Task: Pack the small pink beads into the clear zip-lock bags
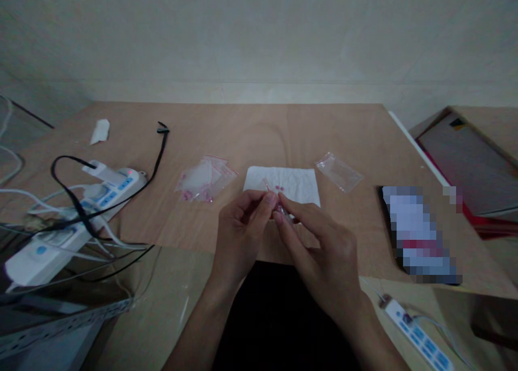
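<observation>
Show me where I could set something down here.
Bare tabletop lies between the wall and the white sheet, and beyond the phone. It's crowded left, with power strip and cables, and in front, where left hand and right hand hold a small clear item.

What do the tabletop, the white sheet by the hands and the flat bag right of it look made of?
Tabletop: probably wood or wood-look board, matte, with faint grain. White sheet: maybe tissue or thin cloth, matte; it looks soft and wrinkled. Flat bag: likely thin clear plastic, shiny, with highlights and the tabletop showing through.
</observation>
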Demonstrator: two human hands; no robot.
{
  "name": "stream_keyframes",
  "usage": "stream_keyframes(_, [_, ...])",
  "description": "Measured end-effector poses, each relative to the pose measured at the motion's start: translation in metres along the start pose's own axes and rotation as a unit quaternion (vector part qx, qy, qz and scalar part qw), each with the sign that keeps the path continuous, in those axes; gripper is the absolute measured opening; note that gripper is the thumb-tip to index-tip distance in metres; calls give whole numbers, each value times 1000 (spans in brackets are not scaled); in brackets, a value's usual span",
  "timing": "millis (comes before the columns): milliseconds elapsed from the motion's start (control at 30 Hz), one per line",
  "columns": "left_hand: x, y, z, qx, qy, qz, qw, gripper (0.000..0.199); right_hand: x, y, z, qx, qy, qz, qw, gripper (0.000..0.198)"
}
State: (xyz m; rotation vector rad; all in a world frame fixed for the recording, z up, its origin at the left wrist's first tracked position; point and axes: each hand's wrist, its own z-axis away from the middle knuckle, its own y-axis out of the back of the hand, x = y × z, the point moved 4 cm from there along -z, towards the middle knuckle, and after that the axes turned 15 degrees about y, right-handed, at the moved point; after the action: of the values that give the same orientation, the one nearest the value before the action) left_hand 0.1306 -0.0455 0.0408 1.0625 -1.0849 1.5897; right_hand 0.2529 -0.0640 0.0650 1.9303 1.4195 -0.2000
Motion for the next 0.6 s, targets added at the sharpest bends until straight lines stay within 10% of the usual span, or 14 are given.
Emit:
stream_keyframes(333, [8,1,8,-40,-122,-131,983,18,0,3,-8,-15,-9,20,1000,19])
stream_keyframes(600, [11,-4,13,-16,-91,-370,925,21,5,5,-1,-12,24,134,991,18])
